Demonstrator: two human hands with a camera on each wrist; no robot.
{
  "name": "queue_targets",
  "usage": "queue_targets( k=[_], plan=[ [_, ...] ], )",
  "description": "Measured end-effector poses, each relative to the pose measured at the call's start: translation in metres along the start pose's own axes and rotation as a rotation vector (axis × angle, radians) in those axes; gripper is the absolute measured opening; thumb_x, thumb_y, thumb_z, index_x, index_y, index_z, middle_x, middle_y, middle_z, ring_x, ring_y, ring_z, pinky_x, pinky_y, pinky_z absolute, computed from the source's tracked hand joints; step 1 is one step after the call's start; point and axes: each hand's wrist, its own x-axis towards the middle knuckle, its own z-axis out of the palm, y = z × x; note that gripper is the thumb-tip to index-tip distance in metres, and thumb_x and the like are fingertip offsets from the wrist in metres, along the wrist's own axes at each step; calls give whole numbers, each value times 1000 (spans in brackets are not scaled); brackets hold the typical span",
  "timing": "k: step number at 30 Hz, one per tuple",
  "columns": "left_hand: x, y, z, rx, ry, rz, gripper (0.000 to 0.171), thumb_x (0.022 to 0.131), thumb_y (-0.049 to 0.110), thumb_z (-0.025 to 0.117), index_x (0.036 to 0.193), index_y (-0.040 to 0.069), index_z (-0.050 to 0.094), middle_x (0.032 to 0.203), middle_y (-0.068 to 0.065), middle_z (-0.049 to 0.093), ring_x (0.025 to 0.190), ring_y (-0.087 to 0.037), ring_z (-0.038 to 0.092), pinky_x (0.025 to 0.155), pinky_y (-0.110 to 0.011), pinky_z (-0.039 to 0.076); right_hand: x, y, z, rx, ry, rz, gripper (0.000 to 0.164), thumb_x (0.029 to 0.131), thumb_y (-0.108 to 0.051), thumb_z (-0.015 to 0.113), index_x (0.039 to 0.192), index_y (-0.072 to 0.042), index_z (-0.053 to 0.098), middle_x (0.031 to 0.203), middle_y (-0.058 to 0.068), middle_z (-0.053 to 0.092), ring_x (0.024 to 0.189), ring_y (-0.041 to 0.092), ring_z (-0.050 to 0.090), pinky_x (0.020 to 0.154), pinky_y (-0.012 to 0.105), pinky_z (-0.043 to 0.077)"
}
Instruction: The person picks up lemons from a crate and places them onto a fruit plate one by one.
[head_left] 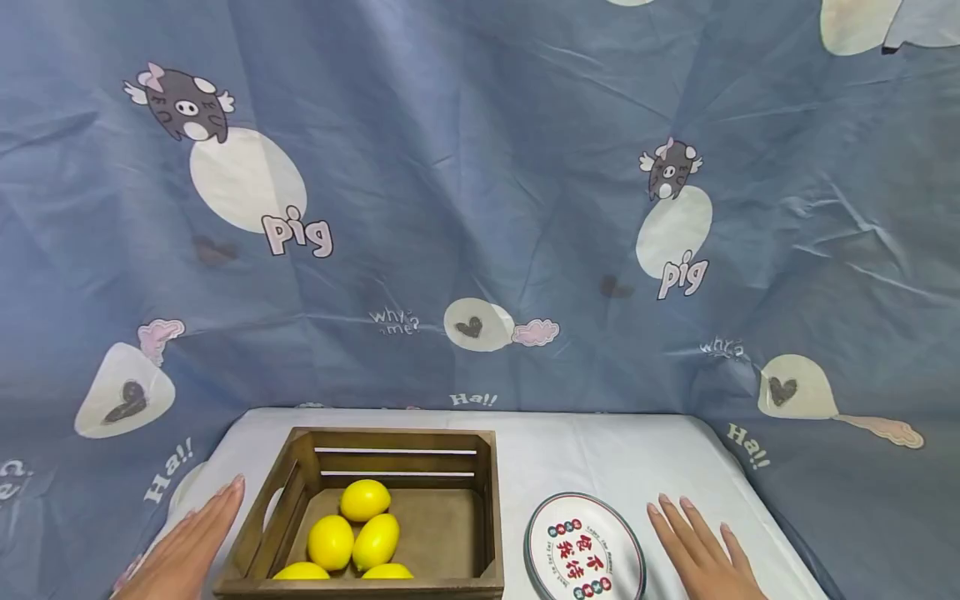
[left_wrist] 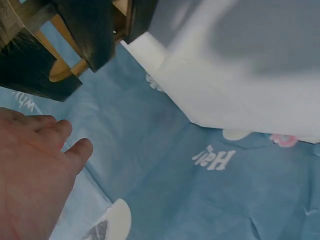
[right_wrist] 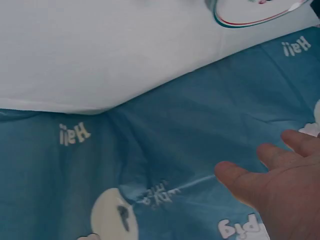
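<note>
A: What does the left hand [head_left: 183, 546] hold?

B: Nothing. Its fingers are straight and close together, and it is just beside the left side of the wooden crate [head_left: 393, 434]. The left wrist view shows a gap between the two, so they do not touch.

A: And the right hand [head_left: 705, 554]?

B: That one is released too, its fingers stretched out and a little spread. It is to the right of the round plate [head_left: 585, 546], near it, with a strip of the white tabletop [head_left: 600, 450] showing between them. Whether the hand rests on anything, the pictures do not tell.

A: Where are the lemons [head_left: 331, 543]?

B: Inside the crate, toward its left half. Five are in view: three clustered together, and two more by the front wall, which partly hides them.

A: How does the plate lie?

B: Face up on the tabletop, to the right of the crate and apart from it. Red characters are printed across its white middle.

A: And behind all this?

B: A creased blue cloth [head_left: 450, 208], printed with pigs, pale ovals and lettering.
</note>
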Motion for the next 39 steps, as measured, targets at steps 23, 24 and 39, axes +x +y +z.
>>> queue_targets(
  k=[23, 24, 39],
  plan=[
    [21, 15, 33, -1, 27, -116, 142, 73, 51, 91, 168, 8, -5, 174, -4, -6, 140, 19, -17, 112, -13, -18, 38, -35, -24, -37, 27, -195, 130, 70, -94, 61, 168, -18, 23, 164, 4, 39, 159, 14, 8, 123, 32, -15],
    [22, 16, 33, -2, 10, -136, 142, 74, 53, 90, 168, 7, -6, 174, -7, -5, 139, 19, -18, 112, -14, -19, 40, -37, -25, -38, 27, -200, 130, 70, -95, 60, 168, -17, 24, 163, 5, 40, 159, 16, 11, 123, 33, -15],
    [23, 21, 31, -120, -113, -270, 138, 77, 57, 87, 167, 2, -2, 171, -27, 6, 137, -58, 39, 121, -27, -16, 78, -73, -32, 16, 0, -350, 122, 79, -95, 49, 166, -11, 29, 165, 9, 39, 150, 33, 35, 125, 36, -11]
  ],
)
